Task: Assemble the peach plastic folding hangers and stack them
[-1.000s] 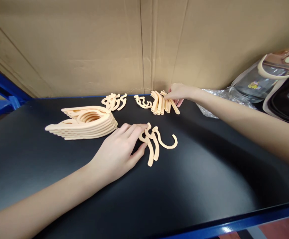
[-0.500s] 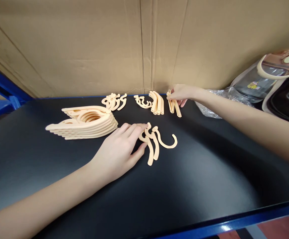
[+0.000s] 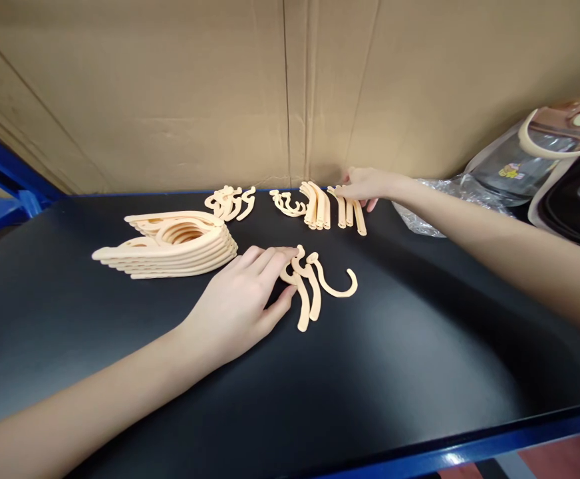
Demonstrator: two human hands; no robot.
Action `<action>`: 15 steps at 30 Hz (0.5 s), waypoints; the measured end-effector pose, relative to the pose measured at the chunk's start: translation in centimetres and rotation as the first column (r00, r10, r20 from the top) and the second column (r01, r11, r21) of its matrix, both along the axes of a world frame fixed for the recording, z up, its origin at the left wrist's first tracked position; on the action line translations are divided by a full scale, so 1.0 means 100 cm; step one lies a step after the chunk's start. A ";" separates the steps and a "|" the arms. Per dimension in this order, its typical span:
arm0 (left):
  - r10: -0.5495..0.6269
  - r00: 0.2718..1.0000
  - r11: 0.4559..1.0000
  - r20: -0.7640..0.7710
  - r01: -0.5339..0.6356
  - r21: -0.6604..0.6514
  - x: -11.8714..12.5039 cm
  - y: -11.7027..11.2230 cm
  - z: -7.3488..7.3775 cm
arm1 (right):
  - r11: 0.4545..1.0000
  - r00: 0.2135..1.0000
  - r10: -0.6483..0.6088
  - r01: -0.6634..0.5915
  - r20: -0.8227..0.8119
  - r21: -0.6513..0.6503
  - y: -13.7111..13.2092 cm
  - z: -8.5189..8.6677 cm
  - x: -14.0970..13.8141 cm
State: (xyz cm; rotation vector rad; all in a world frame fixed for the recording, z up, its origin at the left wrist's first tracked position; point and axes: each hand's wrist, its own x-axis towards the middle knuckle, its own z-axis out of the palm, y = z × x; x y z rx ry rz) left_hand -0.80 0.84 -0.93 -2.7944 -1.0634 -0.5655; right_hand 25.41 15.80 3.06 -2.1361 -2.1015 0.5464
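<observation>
Several cream plastic hanger hooks (image 3: 314, 296) lie mid-table, the rightmost one apart with its curved end outward. My left hand (image 3: 253, 289) is closed around the left edge of these hooks, thumb and fingers partly covering them. At the back, my right hand (image 3: 370, 185) reaches over a few loose hanger arms (image 3: 348, 213), its fingertips closed on their far ends. The fingertips there are partly hidden. Just left of them sits a tight row of more hanger arms (image 3: 316, 206). A stack of folded cream hanger parts (image 3: 180, 256) stands left of my left hand.
Two small groups of hooks, one on the left (image 3: 227, 203) and one nearer the middle (image 3: 287, 203), rest along the back edge. A cardboard wall (image 3: 170, 100) rises behind. On the right are clear plastic wrap (image 3: 422, 223) and a bottle (image 3: 509, 173). Blue framing (image 3: 469, 456) edges the black table.
Under my right hand the hanger arms have gone from bunched together to spread side by side, one further left near the row. My left hand has stayed in place.
</observation>
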 end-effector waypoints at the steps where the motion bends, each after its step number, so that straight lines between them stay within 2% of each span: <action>1: -0.001 1.000 1.000 0.001 0.001 -0.001 0.000 0.000 0.000 | 1.000 1.000 0.007 -0.008 -0.017 -0.019 0.001 0.001 0.002; 6: 0.004 1.000 1.000 -0.005 -0.004 -0.005 0.000 0.000 0.001 | 0.995 0.996 0.025 -0.033 -0.083 -0.094 0.002 0.004 0.008; 15: 0.004 1.000 1.000 0.000 -0.004 0.000 -0.001 0.000 -0.001 | 1.000 0.995 -0.017 0.015 -0.102 -0.026 0.005 -0.005 0.004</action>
